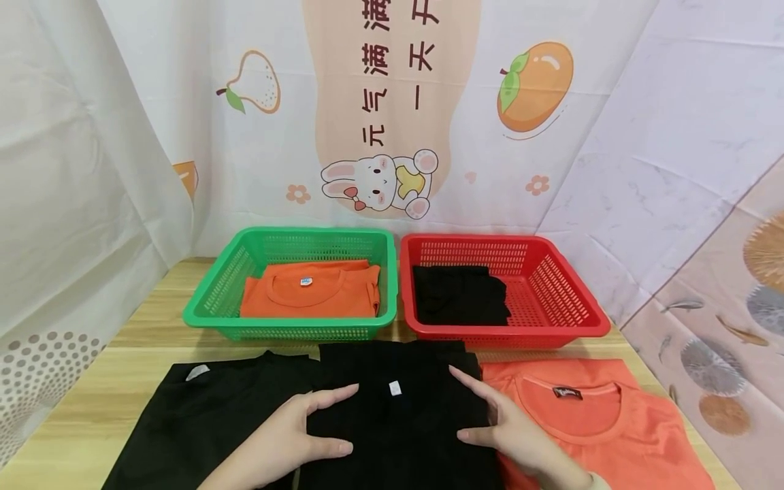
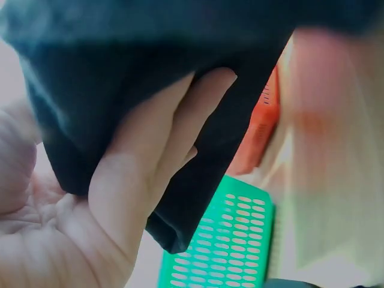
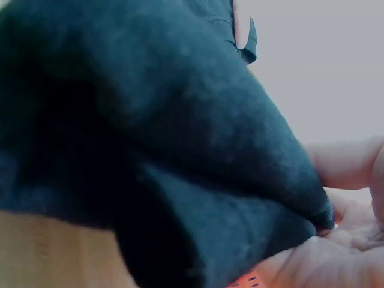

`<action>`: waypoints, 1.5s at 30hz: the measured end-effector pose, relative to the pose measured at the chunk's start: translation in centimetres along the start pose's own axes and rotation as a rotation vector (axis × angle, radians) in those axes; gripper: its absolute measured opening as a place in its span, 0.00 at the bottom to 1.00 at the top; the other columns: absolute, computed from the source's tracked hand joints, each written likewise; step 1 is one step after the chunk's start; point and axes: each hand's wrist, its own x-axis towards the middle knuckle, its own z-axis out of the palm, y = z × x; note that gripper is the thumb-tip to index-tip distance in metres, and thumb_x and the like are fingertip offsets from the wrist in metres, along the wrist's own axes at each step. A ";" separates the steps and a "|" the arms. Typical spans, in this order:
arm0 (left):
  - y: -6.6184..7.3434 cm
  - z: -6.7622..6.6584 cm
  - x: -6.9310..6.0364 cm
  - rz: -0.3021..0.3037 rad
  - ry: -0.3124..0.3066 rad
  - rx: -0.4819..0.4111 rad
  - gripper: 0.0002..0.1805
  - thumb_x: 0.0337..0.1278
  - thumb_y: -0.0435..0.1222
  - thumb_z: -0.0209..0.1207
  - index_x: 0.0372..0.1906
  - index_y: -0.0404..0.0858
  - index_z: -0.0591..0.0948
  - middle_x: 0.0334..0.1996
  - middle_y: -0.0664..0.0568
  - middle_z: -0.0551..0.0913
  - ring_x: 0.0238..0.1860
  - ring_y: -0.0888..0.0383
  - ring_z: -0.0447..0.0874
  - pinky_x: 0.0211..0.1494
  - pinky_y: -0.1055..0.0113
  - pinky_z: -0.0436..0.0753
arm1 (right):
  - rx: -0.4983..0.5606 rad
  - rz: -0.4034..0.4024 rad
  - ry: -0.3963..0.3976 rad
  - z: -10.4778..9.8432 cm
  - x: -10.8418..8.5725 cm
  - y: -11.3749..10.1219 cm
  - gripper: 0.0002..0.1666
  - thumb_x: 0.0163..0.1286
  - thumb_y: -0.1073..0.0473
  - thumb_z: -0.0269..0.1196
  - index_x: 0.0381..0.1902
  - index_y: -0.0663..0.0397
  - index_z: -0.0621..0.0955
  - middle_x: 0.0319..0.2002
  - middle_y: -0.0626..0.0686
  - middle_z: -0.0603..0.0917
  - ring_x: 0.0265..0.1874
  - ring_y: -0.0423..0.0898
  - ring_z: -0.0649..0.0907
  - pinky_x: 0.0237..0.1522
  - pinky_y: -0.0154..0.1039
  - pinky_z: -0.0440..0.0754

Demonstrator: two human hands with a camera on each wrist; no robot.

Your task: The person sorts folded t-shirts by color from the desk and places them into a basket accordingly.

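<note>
Wood-grain table (image 1: 101, 401): folded black fabric shirt (image 1: 404, 435) lies squarely between left hand (image 1: 296, 430) and right hand (image 1: 503, 427), each gripping nearest side edge.

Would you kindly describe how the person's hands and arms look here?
The left hand and right hand are bare, with no gloves or rings visible. A pale sleeve edge shows on the right side; on the left, no sleeve is visible.

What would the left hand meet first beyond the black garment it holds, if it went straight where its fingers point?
Probably the right hand, facing it across the black garment; depth is unclear.
</note>
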 end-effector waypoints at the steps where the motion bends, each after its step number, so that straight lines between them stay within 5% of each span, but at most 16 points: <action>1: 0.3 0.0 -0.1 0.000 0.004 0.014 0.39 0.51 0.43 0.72 0.71 0.48 0.71 0.69 0.45 0.72 0.72 0.38 0.61 0.66 0.33 0.65 | 0.004 0.004 0.007 0.0 -0.2 -0.2 0.52 0.59 0.68 0.69 0.78 0.50 0.59 0.79 0.60 0.46 0.76 0.63 0.32 0.69 0.75 0.35; 9: 1.5 0.0 -0.9 -0.007 -0.009 0.041 0.40 0.51 0.45 0.72 0.71 0.57 0.70 0.72 0.43 0.66 0.73 0.35 0.59 0.65 0.31 0.65 | -0.064 -0.028 -0.031 -1.0 -1.4 -1.7 0.49 0.65 0.64 0.65 0.79 0.44 0.56 0.80 0.57 0.43 0.76 0.63 0.33 0.69 0.74 0.44; 12: 1.7 -0.1 -1.0 0.006 -0.025 0.045 0.40 0.52 0.45 0.71 0.71 0.61 0.69 0.73 0.44 0.66 0.73 0.36 0.59 0.65 0.32 0.66 | -0.113 -0.056 -0.028 -1.5 -1.7 -1.8 0.48 0.66 0.63 0.65 0.79 0.42 0.57 0.80 0.57 0.44 0.76 0.63 0.37 0.73 0.55 0.59; 16: 2.1 -0.2 -1.2 0.023 -0.040 0.048 0.39 0.53 0.44 0.70 0.71 0.64 0.68 0.72 0.45 0.67 0.72 0.37 0.60 0.65 0.33 0.67 | -0.120 -0.085 -0.020 -1.8 -2.1 -1.8 0.46 0.66 0.63 0.64 0.78 0.41 0.58 0.79 0.58 0.45 0.75 0.37 0.49 0.61 0.27 0.69; 18: 2.4 -0.3 -1.4 0.035 -0.040 0.060 0.39 0.54 0.45 0.70 0.70 0.66 0.68 0.72 0.47 0.67 0.72 0.40 0.61 0.65 0.36 0.70 | -0.098 -0.111 -0.025 -1.8 -2.3 -1.9 0.46 0.67 0.65 0.64 0.78 0.44 0.58 0.77 0.63 0.50 0.62 0.23 0.63 0.51 0.28 0.75; 19: 2.5 -0.3 -1.4 0.048 -0.038 0.064 0.38 0.54 0.46 0.69 0.70 0.67 0.68 0.72 0.47 0.67 0.72 0.40 0.62 0.65 0.36 0.70 | -0.088 -0.124 -0.031 -1.8 -2.3 -2.0 0.46 0.67 0.66 0.63 0.79 0.45 0.57 0.70 0.67 0.63 0.49 0.20 0.71 0.41 0.25 0.75; 20: 2.7 -0.4 -1.5 0.061 -0.032 0.069 0.38 0.54 0.46 0.69 0.70 0.67 0.68 0.72 0.48 0.68 0.72 0.40 0.62 0.65 0.36 0.70 | -0.082 -0.140 -0.034 -1.9 -2.4 -2.1 0.46 0.67 0.66 0.63 0.79 0.47 0.57 0.57 0.68 0.74 0.35 0.20 0.73 0.33 0.27 0.75; 21: 2.8 -0.4 -1.6 0.072 -0.023 0.073 0.38 0.54 0.46 0.69 0.70 0.67 0.68 0.72 0.50 0.68 0.72 0.40 0.62 0.65 0.35 0.69 | -0.077 -0.150 -0.031 -1.9 -2.4 -2.3 0.46 0.67 0.67 0.63 0.79 0.47 0.57 0.57 0.67 0.74 0.34 0.20 0.72 0.33 0.27 0.75; 23: 3.0 -0.4 -1.6 0.094 -0.001 0.077 0.37 0.54 0.46 0.69 0.69 0.67 0.69 0.71 0.53 0.70 0.72 0.41 0.62 0.65 0.34 0.68 | -0.067 -0.170 -0.034 -2.1 -2.4 -2.6 0.46 0.68 0.68 0.62 0.79 0.50 0.56 0.26 0.60 0.72 0.18 0.28 0.65 0.25 0.31 0.71; 24: 3.2 -0.4 -1.6 0.101 0.008 0.068 0.36 0.54 0.46 0.69 0.69 0.67 0.70 0.70 0.54 0.71 0.72 0.41 0.62 0.65 0.32 0.67 | -0.067 -0.170 -0.030 -2.2 -2.4 -2.7 0.45 0.68 0.67 0.62 0.79 0.48 0.57 0.28 0.54 0.75 0.24 0.24 0.70 0.31 0.27 0.73; 27: 3.5 -0.4 -1.3 0.119 0.043 0.067 0.35 0.53 0.45 0.70 0.67 0.66 0.72 0.67 0.59 0.75 0.72 0.43 0.64 0.66 0.31 0.65 | -0.067 -0.170 -0.019 -2.5 -2.3 -3.2 0.44 0.68 0.67 0.61 0.78 0.46 0.59 0.24 0.46 0.69 0.17 0.30 0.66 0.34 0.26 0.72; 28: 3.6 -0.5 -1.1 0.127 0.050 0.062 0.34 0.53 0.44 0.69 0.67 0.64 0.73 0.65 0.59 0.77 0.71 0.44 0.65 0.66 0.32 0.65 | -0.061 -0.169 -0.020 -2.7 -2.2 -3.3 0.43 0.68 0.68 0.61 0.78 0.45 0.59 0.17 0.46 0.58 0.13 0.35 0.59 0.29 0.30 0.70; 32: 3.8 -0.6 -0.4 0.142 0.088 0.073 0.32 0.54 0.43 0.69 0.66 0.59 0.76 0.62 0.55 0.80 0.63 0.48 0.74 0.62 0.40 0.74 | -0.035 -0.175 -0.011 -3.2 -1.8 -3.9 0.43 0.68 0.70 0.61 0.76 0.36 0.63 0.15 0.50 0.44 0.12 0.47 0.50 0.23 0.40 0.64; 38: 4.2 -0.7 0.3 0.128 0.165 0.072 0.19 0.56 0.42 0.68 0.55 0.56 0.85 0.57 0.53 0.83 0.52 0.56 0.79 0.46 0.70 0.80 | -0.058 -0.195 0.078 -3.5 -1.3 -4.6 0.42 0.66 0.70 0.62 0.75 0.39 0.66 0.16 0.51 0.45 0.17 0.45 0.57 0.27 0.33 0.67; 43: 4.6 -0.6 1.2 0.155 0.226 0.084 0.13 0.59 0.43 0.66 0.49 0.54 0.88 0.53 0.55 0.86 0.56 0.57 0.79 0.52 0.69 0.79 | -0.060 -0.212 0.128 -3.9 -1.0 -5.1 0.39 0.66 0.70 0.61 0.74 0.46 0.68 0.15 0.54 0.48 0.26 0.46 0.63 0.27 0.33 0.68; 45: 4.9 -0.7 1.6 0.148 0.251 0.071 0.15 0.59 0.43 0.66 0.51 0.52 0.87 0.56 0.54 0.85 0.58 0.55 0.78 0.54 0.67 0.79 | -0.055 -0.206 0.148 -4.2 -0.9 -5.3 0.37 0.66 0.70 0.62 0.72 0.43 0.71 0.15 0.53 0.47 0.16 0.47 0.53 0.20 0.40 0.61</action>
